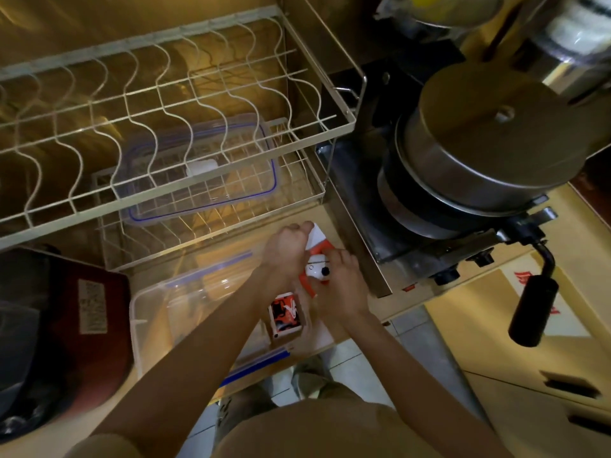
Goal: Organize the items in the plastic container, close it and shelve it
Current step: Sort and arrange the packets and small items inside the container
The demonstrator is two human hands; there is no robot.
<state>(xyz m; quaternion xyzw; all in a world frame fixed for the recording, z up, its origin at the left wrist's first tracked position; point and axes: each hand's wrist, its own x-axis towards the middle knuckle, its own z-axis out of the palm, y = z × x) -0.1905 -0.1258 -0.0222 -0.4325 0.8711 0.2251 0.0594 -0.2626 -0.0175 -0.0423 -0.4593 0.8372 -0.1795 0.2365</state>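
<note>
Both hands meet over the right end of a clear plastic container (172,312) that sits open on the wooden worktop (344,213), in front of a two-tier wire dish rack (185,104). The left hand (287,251) is clenched around the top of an orange-and-white packet (315,256), gripping its white upper corner, while the right hand (340,285) closes on the lower part of the same packet from the other side; the packet is held just above the container's right edge, printed with a white cartoon figure, though blur hides the finer print. Just below the hands, a smaller orange, black and white packet (287,315) stands inside the container near its right wall. The container's lid (201,170), clear with a blue seal line, lies on the lower tier of the rack, well apart from the container. To the right stands a gas stove (426,256) carrying stacked metal pots (479,160), one with a black handle (534,309). A dark red appliance (66,325) sits at the left of the container.
</note>
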